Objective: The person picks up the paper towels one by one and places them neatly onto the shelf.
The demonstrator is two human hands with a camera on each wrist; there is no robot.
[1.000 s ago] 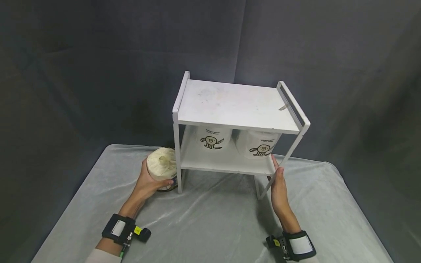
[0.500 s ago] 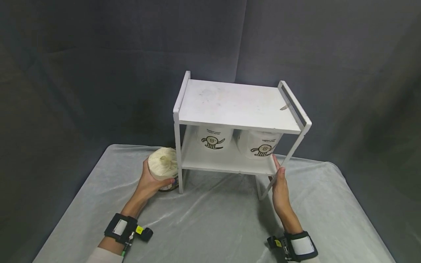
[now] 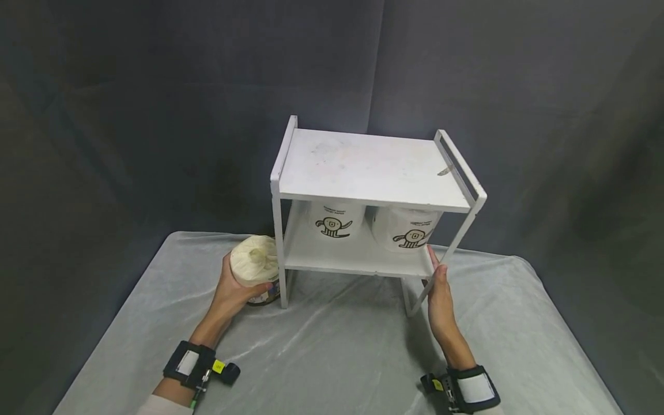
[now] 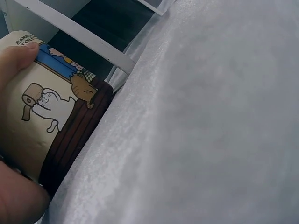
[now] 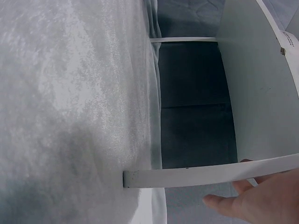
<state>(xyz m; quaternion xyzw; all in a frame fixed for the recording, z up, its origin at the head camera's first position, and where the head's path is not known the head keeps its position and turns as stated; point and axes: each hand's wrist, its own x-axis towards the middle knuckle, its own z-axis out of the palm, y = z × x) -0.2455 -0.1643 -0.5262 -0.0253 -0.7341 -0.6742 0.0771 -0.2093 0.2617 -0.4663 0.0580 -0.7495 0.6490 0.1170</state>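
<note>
My left hand (image 3: pixel 233 288) grips a wrapped toilet roll (image 3: pixel 255 262) standing on the cloth, thumb across its front. Its cream wrapper is twisted on top; cartoon cats and a dark red base band show on the toilet roll (image 4: pixel 51 102) in the left wrist view. It stands right beside the left front leg of a white two-tier shelf (image 3: pixel 363 167). My right hand (image 3: pixel 442 302) holds the shelf's right side at lower-board height, fingers partly hidden behind the leg. Two white rolls with a printed character, a left roll (image 3: pixel 334 222) and a right roll (image 3: pixel 407 229), stand on the lower board.
A pale grey cloth (image 3: pixel 332 357) covers the table, and its far edge runs behind the shelf. Dark grey fabric (image 3: pixel 207 115) hangs at the back and sides. A small brown mark (image 3: pixel 445 171) shows on the top board near its right rail.
</note>
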